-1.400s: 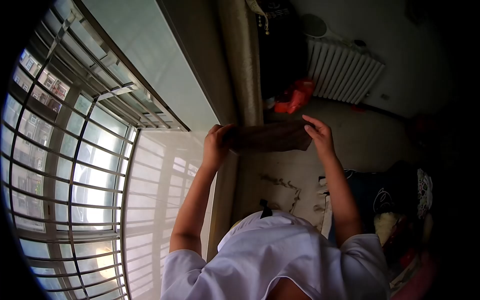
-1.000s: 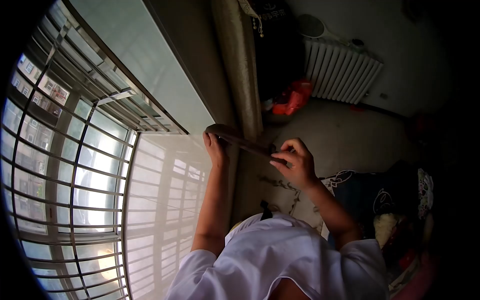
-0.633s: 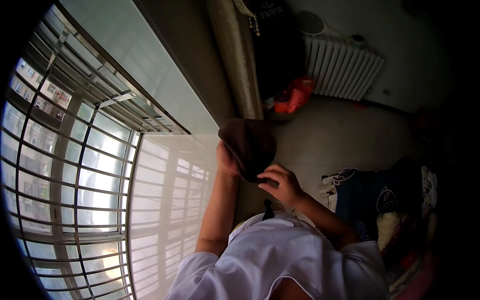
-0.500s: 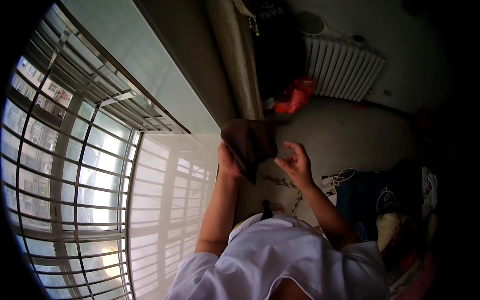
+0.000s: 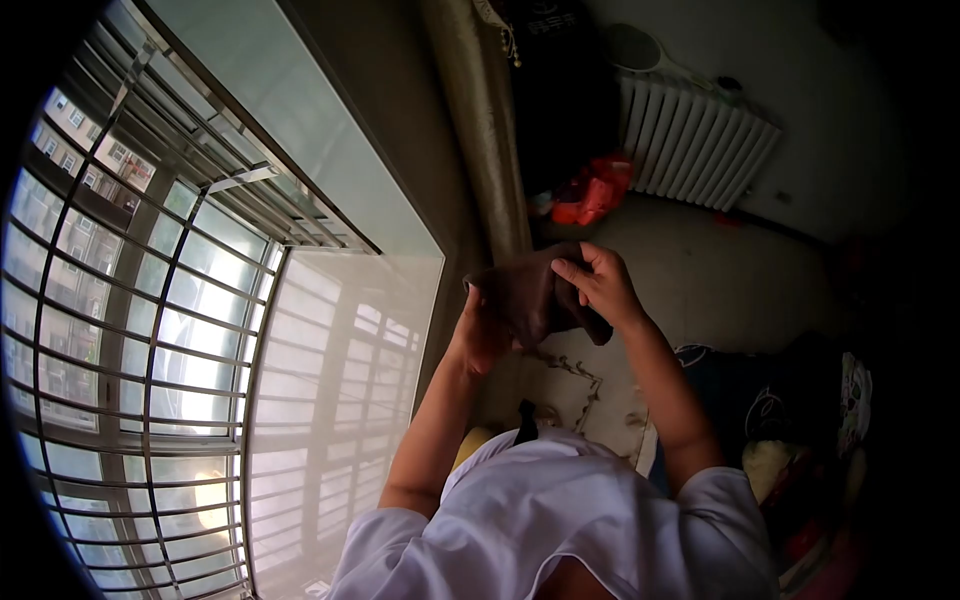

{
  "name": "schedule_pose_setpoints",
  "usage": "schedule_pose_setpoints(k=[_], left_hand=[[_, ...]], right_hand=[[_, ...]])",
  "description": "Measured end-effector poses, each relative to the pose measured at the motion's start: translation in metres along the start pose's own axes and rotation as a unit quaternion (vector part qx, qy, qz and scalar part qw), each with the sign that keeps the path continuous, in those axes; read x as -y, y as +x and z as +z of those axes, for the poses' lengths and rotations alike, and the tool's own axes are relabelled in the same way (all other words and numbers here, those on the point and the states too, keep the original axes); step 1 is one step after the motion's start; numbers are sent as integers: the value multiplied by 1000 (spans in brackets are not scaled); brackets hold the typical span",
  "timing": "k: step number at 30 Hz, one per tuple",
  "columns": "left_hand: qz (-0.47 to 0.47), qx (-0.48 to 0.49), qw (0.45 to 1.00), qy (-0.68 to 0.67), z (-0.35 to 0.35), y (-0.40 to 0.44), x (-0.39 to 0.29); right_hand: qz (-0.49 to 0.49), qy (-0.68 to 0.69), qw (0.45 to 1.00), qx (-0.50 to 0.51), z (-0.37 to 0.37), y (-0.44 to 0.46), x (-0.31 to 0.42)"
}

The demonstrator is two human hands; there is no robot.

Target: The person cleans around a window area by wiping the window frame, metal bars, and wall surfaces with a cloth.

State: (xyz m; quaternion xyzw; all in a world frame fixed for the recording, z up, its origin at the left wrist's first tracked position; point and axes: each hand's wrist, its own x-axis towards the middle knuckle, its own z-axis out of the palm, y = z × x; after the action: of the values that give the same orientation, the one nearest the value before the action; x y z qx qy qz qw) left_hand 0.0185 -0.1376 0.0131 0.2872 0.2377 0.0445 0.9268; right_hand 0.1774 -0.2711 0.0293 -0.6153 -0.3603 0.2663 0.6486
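Note:
A dark brown cloth (image 5: 525, 290) hangs between my two hands near the middle of the view, creased and partly folded. My left hand (image 5: 484, 330) holds its left side, the thumb up along the edge and the other fingers partly behind the fabric. At the upper right of the cloth, my right hand (image 5: 600, 280) pinches it between thumb and fingers. A dark corner of the cloth hangs below my right hand.
A barred window (image 5: 190, 340) and a glossy pale sill (image 5: 330, 400) lie at left. A curtain (image 5: 485, 150), a red bag (image 5: 592, 190), a white radiator (image 5: 695, 140) and a racket (image 5: 635, 48) stand beyond. Dark clothes (image 5: 765, 400) are piled at right.
My right hand was off the cloth half a second ago; it has moved up and taken hold of it. The cloth is now spread further right, and my left hand has shifted slightly right.

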Motion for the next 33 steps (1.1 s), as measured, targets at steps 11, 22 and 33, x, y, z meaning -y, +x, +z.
schedule_pose_setpoints(k=[11,22,33], left_hand=[[150,8,981,121,-29,-14,-16],[250,-165,661,688,-44,-12,-54],[240,-74,826,505,-89,-2,-107]], right_hand=[[39,18,997,65,-1,29,-11],[108,79,989,69,26,52,3],[-20,-320,940,121,81,102,-4]])
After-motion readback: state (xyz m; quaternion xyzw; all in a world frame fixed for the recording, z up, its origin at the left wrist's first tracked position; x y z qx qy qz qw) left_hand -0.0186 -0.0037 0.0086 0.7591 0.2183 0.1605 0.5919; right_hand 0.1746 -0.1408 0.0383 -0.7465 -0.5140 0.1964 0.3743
